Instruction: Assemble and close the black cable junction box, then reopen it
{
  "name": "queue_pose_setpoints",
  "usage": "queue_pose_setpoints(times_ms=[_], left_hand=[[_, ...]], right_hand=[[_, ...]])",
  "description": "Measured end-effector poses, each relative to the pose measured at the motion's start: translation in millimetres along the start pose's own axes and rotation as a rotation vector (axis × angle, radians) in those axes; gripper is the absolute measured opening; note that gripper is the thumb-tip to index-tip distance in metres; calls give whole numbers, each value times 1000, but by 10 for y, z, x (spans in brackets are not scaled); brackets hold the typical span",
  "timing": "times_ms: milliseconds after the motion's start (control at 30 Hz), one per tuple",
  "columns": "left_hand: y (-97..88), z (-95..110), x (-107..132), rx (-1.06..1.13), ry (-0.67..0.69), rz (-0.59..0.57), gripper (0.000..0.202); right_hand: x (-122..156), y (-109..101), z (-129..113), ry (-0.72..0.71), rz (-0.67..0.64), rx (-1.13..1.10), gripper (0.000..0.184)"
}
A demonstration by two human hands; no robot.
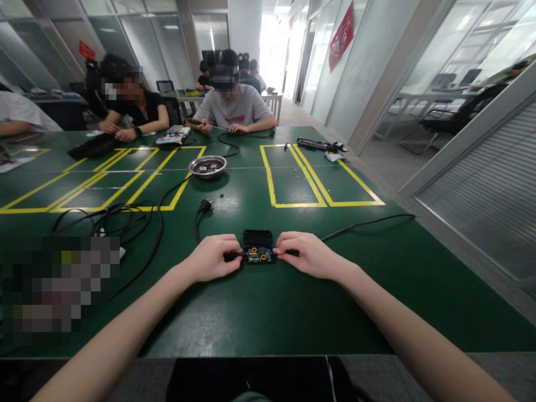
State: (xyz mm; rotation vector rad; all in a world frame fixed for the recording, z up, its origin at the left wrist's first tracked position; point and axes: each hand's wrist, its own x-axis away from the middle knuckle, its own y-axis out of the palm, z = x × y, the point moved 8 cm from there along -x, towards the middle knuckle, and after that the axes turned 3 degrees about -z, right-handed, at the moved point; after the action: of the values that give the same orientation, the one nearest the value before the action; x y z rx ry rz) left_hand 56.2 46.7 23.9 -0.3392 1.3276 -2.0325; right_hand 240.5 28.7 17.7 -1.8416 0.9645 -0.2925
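In front of me on the green table lies a small black plastic case with a bare circuit board (260,255) in it, copper coils showing. Its black cover (258,237) rests just behind it. At the case's left end, my left hand (215,257) is closed round the black cable where it meets the case. My right hand (310,254) pinches the cable at the right end. The fingers partly hide both cable ends. Behind my left hand lies a black power plug (205,205), its cord running down toward that hand. On the right, a black cable (368,220) trails away from my right hand.
A metal bowl (207,167) with small metal parts stands farther back. Loose black cables (113,215) lie at left, near a blurred-out patch. Yellow tape (297,205) marks rectangles on the table. A black tool-like object (320,145) lies at the far right. Co-workers sit across the table.
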Motion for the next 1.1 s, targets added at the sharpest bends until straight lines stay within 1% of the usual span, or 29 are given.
queue_pose_setpoints(times_ms=[133,233,333,400,433,467,533,567,633,700,933,1100], left_hand=[[17,-8,6,-22,2,1,15],[28,-12,0,-66,10,16,13],[25,0,-19,-116,19,33,9],[10,9,-30,-127,16,40,6],[1,11,-34,-124,10,41,6],[-9,10,-36,-120,3,40,11],[-22,7,-34,-118,-5,37,27],[-20,4,-32,-121,-6,32,36],[-7,-12,-28,-133,-8,26,50],[16,-32,-26,-132,-11,29,55],[42,-20,-27,-56,38,76,41],[46,-39,-1,-36,58,103,41]], right_hand=[[-6,13,19,35,-24,4,16],[-14,19,13,19,-11,-5,12],[-28,-11,-12,-15,65,-29,11],[-38,-36,3,7,129,-20,8],[-45,-35,24,34,144,-5,9],[-52,-23,49,66,145,13,17],[-65,32,98,119,104,53,30],[-70,65,114,132,74,68,32],[-72,110,133,139,36,78,30],[-67,117,140,138,35,71,29],[-39,75,113,97,95,49,24],[-22,65,138,58,132,8,23]])
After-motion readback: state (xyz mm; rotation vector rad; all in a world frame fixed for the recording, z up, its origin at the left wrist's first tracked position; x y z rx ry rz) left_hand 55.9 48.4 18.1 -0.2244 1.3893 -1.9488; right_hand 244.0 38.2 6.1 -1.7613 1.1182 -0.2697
